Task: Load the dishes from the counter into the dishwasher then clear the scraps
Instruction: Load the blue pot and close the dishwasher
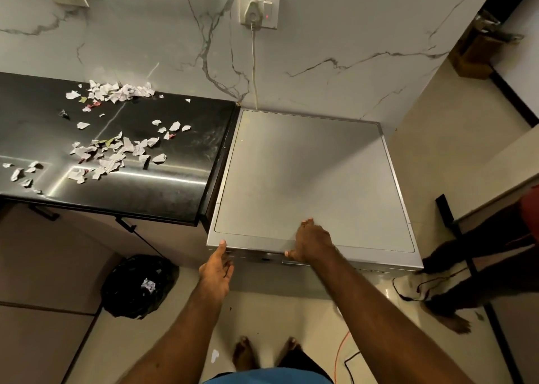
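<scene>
My right hand (310, 242) lies flat on the dishwasher (306, 173), on its smooth, square grey top, thumb at the front lip. My left hand (217, 272), loosely open, touches its corner. Torn paper scraps (113, 153) litter the glossy black counter (180, 179) alongside. The dishwasher's front is mostly hidden.

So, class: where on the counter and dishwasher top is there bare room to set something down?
The dishwasher top is bare, save the right hand at its front edge. The counter is bare along its right edge by the dishwasher; paper scraps crowd its left and middle.
</scene>
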Tool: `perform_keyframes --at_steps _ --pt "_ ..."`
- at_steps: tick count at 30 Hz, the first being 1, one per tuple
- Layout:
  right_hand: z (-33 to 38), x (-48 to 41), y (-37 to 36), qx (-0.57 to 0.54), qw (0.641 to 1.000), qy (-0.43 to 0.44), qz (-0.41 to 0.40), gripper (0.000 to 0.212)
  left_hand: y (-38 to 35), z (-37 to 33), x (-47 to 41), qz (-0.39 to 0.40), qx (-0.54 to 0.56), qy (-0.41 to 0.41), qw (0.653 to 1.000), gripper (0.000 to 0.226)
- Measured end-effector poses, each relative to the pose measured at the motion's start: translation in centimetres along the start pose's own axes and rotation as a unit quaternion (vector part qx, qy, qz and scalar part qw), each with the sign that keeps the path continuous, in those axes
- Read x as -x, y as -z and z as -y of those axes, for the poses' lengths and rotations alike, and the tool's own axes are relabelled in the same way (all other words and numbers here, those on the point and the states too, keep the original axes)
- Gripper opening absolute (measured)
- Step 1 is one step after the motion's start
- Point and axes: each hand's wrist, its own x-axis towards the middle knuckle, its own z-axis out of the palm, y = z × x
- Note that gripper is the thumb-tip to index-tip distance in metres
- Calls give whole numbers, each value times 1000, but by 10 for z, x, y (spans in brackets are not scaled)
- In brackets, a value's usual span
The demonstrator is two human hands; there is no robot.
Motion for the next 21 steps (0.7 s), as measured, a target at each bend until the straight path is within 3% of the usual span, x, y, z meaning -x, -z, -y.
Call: perform_keyframes --at_steps 3,10,15,21 --pt "1 -1 0 -8 1000 0 -2 115 3 -6 -1 10 16 15 1000 58" --pt "1 -4 -2 -9 1000 -4 4 118 4 -5 -4 49 38 19 998 35" --pt "1 -5 -4 -5 1000 -2 5 117 3 1 -4 74 63 38 995 57" --pt "0 0 -1 15 1000 9 -1 108 -1 3 -6 62 68 13 996 48"
